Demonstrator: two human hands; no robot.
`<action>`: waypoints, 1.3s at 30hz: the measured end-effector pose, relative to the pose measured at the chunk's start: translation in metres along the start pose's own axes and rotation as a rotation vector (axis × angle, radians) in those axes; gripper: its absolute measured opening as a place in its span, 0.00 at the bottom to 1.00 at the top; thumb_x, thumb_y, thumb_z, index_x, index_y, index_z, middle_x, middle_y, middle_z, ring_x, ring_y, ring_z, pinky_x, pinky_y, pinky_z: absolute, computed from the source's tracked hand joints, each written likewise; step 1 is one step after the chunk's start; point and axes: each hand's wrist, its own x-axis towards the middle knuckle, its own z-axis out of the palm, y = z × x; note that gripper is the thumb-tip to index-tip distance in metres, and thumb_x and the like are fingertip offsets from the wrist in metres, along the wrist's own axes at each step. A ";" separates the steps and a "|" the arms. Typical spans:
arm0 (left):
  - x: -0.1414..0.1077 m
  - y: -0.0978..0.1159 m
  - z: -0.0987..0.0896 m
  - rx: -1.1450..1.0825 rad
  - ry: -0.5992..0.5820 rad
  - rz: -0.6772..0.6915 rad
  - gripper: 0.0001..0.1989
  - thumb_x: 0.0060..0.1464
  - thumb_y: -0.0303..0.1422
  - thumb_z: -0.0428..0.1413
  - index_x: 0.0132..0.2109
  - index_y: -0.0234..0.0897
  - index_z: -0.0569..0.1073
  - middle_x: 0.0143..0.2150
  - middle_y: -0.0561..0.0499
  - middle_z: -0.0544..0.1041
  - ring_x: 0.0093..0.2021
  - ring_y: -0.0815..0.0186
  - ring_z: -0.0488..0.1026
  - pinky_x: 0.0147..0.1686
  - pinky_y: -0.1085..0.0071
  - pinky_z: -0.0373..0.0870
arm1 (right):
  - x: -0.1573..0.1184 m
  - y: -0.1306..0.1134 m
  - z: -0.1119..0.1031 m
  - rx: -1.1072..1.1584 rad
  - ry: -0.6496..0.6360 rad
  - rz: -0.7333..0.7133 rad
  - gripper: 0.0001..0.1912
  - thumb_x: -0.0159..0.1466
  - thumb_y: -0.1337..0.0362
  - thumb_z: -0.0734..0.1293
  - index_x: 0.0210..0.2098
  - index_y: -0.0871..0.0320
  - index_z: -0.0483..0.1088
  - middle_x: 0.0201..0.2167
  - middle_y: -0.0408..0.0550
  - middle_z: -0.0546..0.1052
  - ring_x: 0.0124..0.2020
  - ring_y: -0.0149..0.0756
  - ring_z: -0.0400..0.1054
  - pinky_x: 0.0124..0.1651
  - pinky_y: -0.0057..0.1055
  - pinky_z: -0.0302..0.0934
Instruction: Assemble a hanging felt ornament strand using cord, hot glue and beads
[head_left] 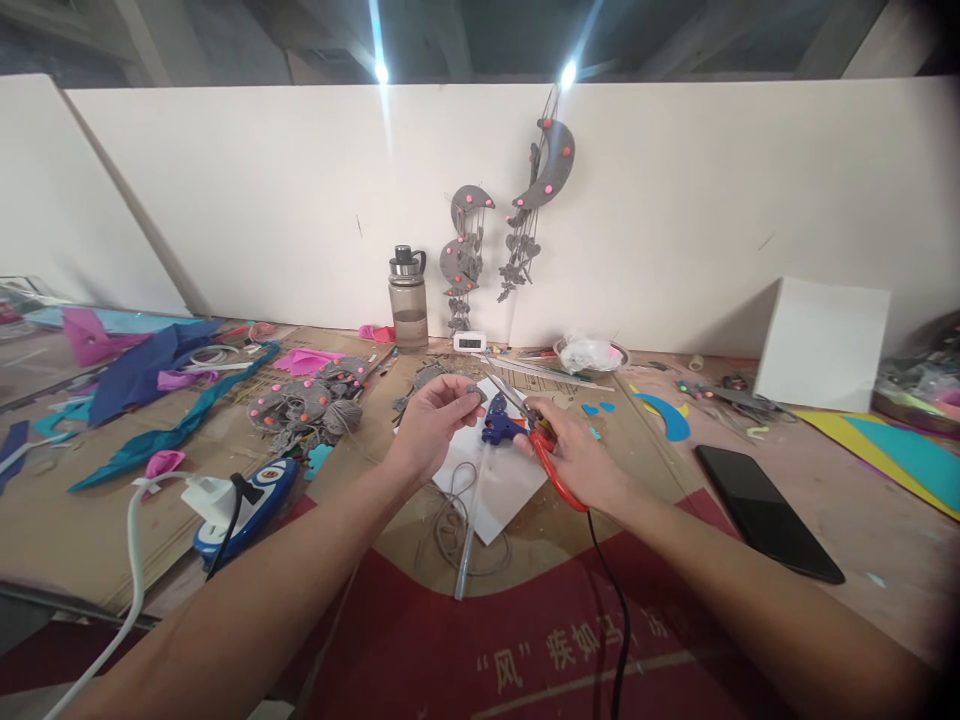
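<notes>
My left hand [435, 425] pinches a small grey felt piece [475, 394] between thumb and fingertips. In my right hand [574, 450] is a pair of scissors [556, 472] with red-orange handles, its blades pointing up and left toward the felt piece. Between and below the hands lies a blue hot glue gun [498, 424], partly covering a white paper sheet [495, 500]. A clear glue stick [466, 555] extends from it toward me. Loops of grey cord [442, 530] rest beside the stick. From under my right hand a black cable [616, 590] runs down.
Grey moon ornaments with pink dots [300, 405] lie left; hanging moon garlands [555, 165] are on the white board. A bottle [409, 305] and small clock [469, 342] stand behind. A phone [765, 510] lies right, a blue power strip [247, 510] left. Coloured felt [150, 370] covers the far left.
</notes>
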 end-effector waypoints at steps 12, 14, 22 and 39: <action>0.000 0.000 0.001 -0.040 0.009 -0.018 0.11 0.40 0.31 0.67 0.31 0.34 0.73 0.26 0.54 0.73 0.27 0.73 0.69 0.30 0.74 0.65 | -0.004 0.002 0.005 -0.044 0.010 -0.070 0.22 0.61 0.52 0.65 0.51 0.57 0.64 0.39 0.52 0.73 0.37 0.41 0.67 0.39 0.36 0.61; 0.000 -0.001 0.000 -0.038 -0.013 -0.023 0.11 0.40 0.30 0.66 0.31 0.34 0.74 0.27 0.53 0.73 0.27 0.74 0.69 0.30 0.75 0.64 | -0.005 0.001 0.005 -0.062 0.011 -0.097 0.23 0.61 0.53 0.65 0.52 0.57 0.64 0.43 0.54 0.73 0.40 0.43 0.68 0.42 0.37 0.62; -0.001 -0.004 0.001 -0.051 -0.088 -0.054 0.11 0.41 0.31 0.67 0.32 0.34 0.74 0.27 0.53 0.74 0.26 0.73 0.70 0.28 0.74 0.65 | -0.007 -0.003 0.002 -0.155 -0.011 -0.071 0.25 0.62 0.51 0.64 0.54 0.58 0.64 0.43 0.55 0.73 0.38 0.41 0.67 0.37 0.34 0.61; -0.004 -0.001 0.004 -0.023 -0.082 -0.062 0.12 0.41 0.32 0.67 0.31 0.31 0.73 0.25 0.52 0.74 0.24 0.72 0.71 0.28 0.74 0.66 | -0.007 0.003 0.003 -0.357 0.025 -0.087 0.27 0.63 0.48 0.62 0.54 0.58 0.64 0.39 0.53 0.74 0.37 0.42 0.69 0.38 0.34 0.61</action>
